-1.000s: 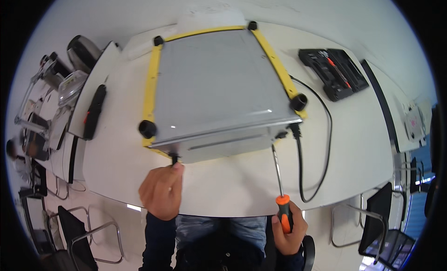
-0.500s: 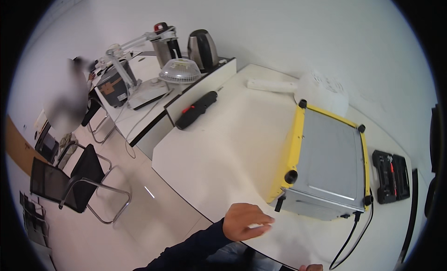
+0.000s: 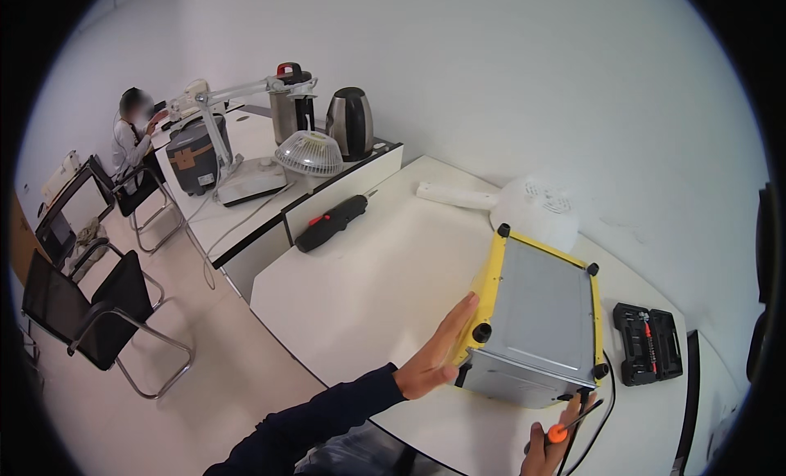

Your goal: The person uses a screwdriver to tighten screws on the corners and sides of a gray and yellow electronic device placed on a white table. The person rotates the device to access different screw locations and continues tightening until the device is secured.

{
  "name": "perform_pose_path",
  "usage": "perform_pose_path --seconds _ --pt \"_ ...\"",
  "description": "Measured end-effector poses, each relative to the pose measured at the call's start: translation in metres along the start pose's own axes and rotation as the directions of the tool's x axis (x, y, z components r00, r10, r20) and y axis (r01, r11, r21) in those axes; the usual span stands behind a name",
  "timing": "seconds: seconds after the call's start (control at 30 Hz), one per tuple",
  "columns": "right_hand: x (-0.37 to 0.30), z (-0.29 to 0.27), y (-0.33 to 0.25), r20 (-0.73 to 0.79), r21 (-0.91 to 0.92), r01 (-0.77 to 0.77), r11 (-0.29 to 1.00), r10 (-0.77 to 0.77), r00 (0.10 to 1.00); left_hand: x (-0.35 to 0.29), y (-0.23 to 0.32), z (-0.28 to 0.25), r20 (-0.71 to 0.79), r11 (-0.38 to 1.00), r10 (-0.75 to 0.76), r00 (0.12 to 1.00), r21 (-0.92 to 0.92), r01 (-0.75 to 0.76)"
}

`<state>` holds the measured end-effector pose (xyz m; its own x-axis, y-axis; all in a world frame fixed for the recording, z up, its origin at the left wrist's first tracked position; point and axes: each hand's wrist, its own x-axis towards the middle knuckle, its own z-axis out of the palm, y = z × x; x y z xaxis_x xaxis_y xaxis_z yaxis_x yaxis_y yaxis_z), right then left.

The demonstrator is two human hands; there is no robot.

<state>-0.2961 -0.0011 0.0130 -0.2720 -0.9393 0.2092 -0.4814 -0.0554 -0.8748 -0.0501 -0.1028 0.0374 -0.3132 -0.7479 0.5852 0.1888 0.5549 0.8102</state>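
Beside our open left hand [image 3: 432,357], the appliance [image 3: 512,381] still has its gray panel [image 3: 547,300] on; our right hand [image 3: 544,456] grips a screwdriver [image 3: 557,433].

White wall [image 3: 491,83], pale floor [image 3: 246,337], black chair [image 3: 124,302], perhaps a brown door [image 3: 22,226]

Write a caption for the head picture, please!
Left hand at a yellow-edged grey box, right hand holding an orange-collared screwdriver.
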Motion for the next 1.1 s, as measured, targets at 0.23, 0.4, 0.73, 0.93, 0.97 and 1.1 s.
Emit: perform_pose_path --seconds 0.23,0.4,0.73,0.93,0.97,1.1 --pt "0.013 0.016 -0.021 -0.100 0.501 -0.027 0.865 0.089 0.991 0.004 -0.007 0.022 -0.188 0.985 0.108 0.976 0.156 -0.079" --pt "0.002 0.009 -0.037 -0.064 0.500 -0.004 0.866 0.042 0.997 0.008 0.012 0.021 -0.229 0.980 0.141 0.963 0.173 -0.102" --pt "-0.031 0.017 -0.029 -0.004 0.458 -0.076 0.886 0.087 0.996 -0.017 0.007 0.014 -0.250 0.958 0.235 0.939 0.221 -0.181" --pt "-0.033 0.017 -0.030 -0.018 0.444 -0.040 0.895 0.053 0.998 -0.019 0.002 0.017 -0.270 0.968 0.234 0.934 0.150 -0.199" --pt "-0.035 0.015 -0.033 0.023 0.407 -0.096 0.909 0.094 0.995 -0.020 0.004 0.017 -0.265 0.965 0.236 0.935 0.176 -0.193" --pt "-0.048 0.005 -0.042 0.130 0.167 -0.092 0.982 0.071 0.989 -0.045 0.003 0.018 -0.353 0.986 0.131 0.926 0.143 -0.085"
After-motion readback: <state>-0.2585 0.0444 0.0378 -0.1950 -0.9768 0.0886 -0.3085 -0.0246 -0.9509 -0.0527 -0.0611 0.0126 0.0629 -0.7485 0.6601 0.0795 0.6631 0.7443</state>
